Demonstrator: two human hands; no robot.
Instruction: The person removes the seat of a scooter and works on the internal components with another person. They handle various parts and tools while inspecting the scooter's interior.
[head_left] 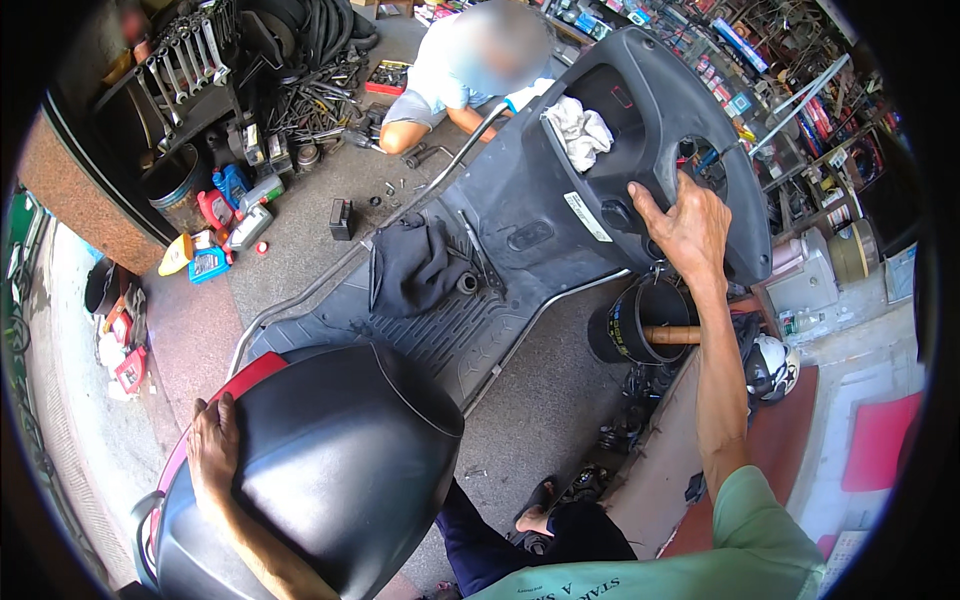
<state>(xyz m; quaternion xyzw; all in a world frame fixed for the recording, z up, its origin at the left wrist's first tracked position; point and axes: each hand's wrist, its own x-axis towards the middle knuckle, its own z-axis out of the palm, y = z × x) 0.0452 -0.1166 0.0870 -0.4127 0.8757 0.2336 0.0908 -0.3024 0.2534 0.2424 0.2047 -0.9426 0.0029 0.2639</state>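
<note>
A scooter lies tilted across a workshop floor. My left hand (213, 447) rests flat on the left edge of its black seat (340, 460), fingers spread over the rim. My right hand (686, 224) grips the edge of the grey front inner panel (640, 120) near an opening in it. A white rag (580, 130) sits in the panel's pocket. A dark cloth (412, 265) lies on the ribbed footboard (440, 335). My foot in a sandal (535, 512) shows below the seat.
Another person (460, 70) crouches beyond the scooter's front among scattered tools. Wrenches (185, 60) hang on a rack at top left. Bottles and cans (225, 225) stand on the floor left. A black bucket (635, 325) with a wooden handle sits right, shelves of parts behind.
</note>
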